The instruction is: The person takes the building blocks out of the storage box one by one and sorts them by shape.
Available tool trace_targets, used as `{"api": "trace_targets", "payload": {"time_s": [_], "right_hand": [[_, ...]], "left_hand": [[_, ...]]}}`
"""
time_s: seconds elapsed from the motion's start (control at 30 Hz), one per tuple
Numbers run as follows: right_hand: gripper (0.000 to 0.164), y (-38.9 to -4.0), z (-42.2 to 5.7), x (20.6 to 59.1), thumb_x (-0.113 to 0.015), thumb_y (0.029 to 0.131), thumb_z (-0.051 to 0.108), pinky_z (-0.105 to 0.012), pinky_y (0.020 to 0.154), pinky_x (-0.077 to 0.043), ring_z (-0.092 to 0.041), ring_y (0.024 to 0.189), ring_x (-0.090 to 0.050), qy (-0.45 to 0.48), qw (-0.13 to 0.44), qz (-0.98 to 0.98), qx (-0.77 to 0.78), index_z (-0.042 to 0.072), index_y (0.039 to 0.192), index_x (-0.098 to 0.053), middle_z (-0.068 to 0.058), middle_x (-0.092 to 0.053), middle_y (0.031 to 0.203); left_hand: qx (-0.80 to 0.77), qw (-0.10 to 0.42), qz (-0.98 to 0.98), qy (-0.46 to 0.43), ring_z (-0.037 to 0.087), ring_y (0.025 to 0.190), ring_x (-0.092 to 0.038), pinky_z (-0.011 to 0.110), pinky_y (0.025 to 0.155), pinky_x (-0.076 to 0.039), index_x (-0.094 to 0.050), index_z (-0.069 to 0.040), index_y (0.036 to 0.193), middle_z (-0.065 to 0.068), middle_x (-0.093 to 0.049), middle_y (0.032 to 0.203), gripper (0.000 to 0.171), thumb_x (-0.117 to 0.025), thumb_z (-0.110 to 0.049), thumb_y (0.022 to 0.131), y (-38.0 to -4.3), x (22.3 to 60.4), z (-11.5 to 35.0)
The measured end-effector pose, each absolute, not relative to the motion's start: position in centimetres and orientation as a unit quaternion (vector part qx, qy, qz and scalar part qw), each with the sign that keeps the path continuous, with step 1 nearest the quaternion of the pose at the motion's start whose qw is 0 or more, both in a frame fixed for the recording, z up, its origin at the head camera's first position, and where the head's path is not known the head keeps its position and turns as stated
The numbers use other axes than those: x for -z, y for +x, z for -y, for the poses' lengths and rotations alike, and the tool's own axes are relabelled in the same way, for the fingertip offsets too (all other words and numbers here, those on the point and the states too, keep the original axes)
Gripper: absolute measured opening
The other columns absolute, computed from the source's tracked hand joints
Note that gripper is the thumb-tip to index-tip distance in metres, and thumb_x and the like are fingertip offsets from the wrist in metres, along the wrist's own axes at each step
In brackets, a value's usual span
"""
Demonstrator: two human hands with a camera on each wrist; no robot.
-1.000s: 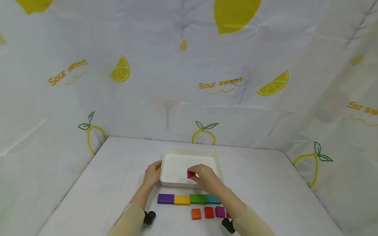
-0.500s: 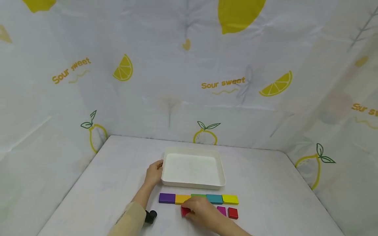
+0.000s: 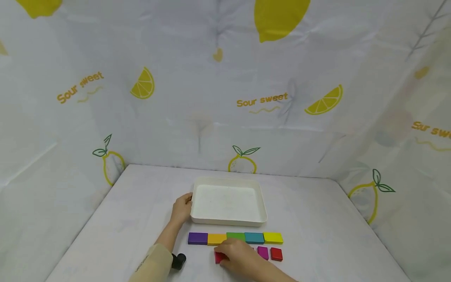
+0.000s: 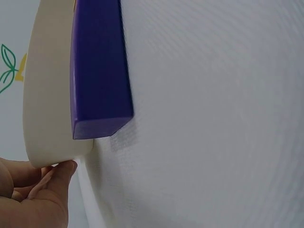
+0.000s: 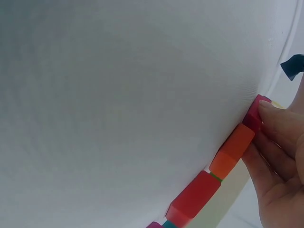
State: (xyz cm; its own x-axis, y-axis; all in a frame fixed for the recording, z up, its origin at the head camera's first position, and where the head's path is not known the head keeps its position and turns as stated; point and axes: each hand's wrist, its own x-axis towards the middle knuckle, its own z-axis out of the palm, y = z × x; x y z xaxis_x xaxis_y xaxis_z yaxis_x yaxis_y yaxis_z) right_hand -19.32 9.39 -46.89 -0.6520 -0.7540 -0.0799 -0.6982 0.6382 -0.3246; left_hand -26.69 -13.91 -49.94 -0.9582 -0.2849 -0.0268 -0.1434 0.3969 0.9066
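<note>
At the left wall of a white tray (image 3: 229, 224), my left hand (image 3: 181, 209) holds on with bent fingers; thumb and fingertips meet the tray's end wall in the left wrist view. Low in the head view, my right hand (image 3: 241, 258) pinches a crimson square block (image 3: 220, 257) down at the table, left of the small block row. An orange block (image 5: 232, 149) sits right beside it in the right wrist view, then a red block (image 5: 194, 197). From above, the right hand hides the orange block. A magenta block (image 3: 262, 252) and another red block (image 3: 276, 254) continue the row.
Between tray and small blocks runs a row of rectangular blocks: purple (image 3: 197, 238), orange-yellow (image 3: 216, 239), green (image 3: 235, 235), teal (image 3: 254, 237) and yellow (image 3: 273, 237). A black wrist device (image 3: 178, 261) shows by the left sleeve. Lemon-print cloth (image 3: 225, 98) hangs behind the table.
My right hand has brought the crimson block from over the tray toward me, down to the left end of the small row. The left hand stays at the tray.
</note>
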Motion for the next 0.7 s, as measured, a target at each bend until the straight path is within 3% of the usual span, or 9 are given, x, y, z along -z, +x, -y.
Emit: {"api": "trace_targets", "payload": {"time_s": [0.33,0.47,0.63,0.7], "right_hand": [[0.031,-19.5,-9.2,47.0,-0.076,0.087,0.026,-0.016,0.083,-0.059,0.003,0.086,-0.060,-0.436,0.084,-0.887,0.128,0.022,0.117,-0.073,0.011,-0.075,0.104],[0.029,-19.4,-9.5,46.1,-0.071,0.090,0.029,-0.020,0.087,-0.060,-0.004,0.100,-0.067,-0.437,0.059,-0.886,0.145,0.020,0.118,-0.072,0.008,-0.074,0.114],[0.040,-20.5,-10.9,44.3,-0.067,0.093,0.035,-0.035,0.097,-0.059,-0.020,0.123,-0.062,-0.402,-0.017,-0.901,0.165,0.018,0.128,-0.066,-0.002,-0.064,0.137],[0.048,-21.6,-12.2,44.0,-0.066,0.093,0.040,-0.049,0.105,-0.053,-0.031,0.132,-0.055,-0.370,-0.074,-0.911,0.164,0.019,0.136,-0.060,-0.009,-0.054,0.148]], "left_hand": [[0.530,0.070,0.835,0.132,0.042,0.130,-0.055,0.051,0.108,-0.049,-0.049,0.007,0.140,0.027,-0.059,0.137,0.041,-0.044,-0.002,0.100,-26.8,50.0,14.3],[0.529,0.068,0.836,0.132,0.042,0.130,-0.056,0.050,0.108,-0.050,-0.049,0.007,0.140,0.027,-0.059,0.137,0.041,-0.043,-0.002,0.100,-26.7,50.2,14.3],[0.524,0.072,0.839,0.127,0.043,0.131,-0.054,0.051,0.109,-0.048,-0.047,0.009,0.140,0.029,-0.057,0.138,0.042,-0.043,-0.001,0.100,-26.5,50.3,14.1],[0.505,0.079,0.852,0.115,0.045,0.133,-0.051,0.054,0.111,-0.045,-0.044,0.007,0.143,0.029,-0.053,0.142,0.045,-0.045,-0.001,0.099,-26.2,50.1,13.7]]}}
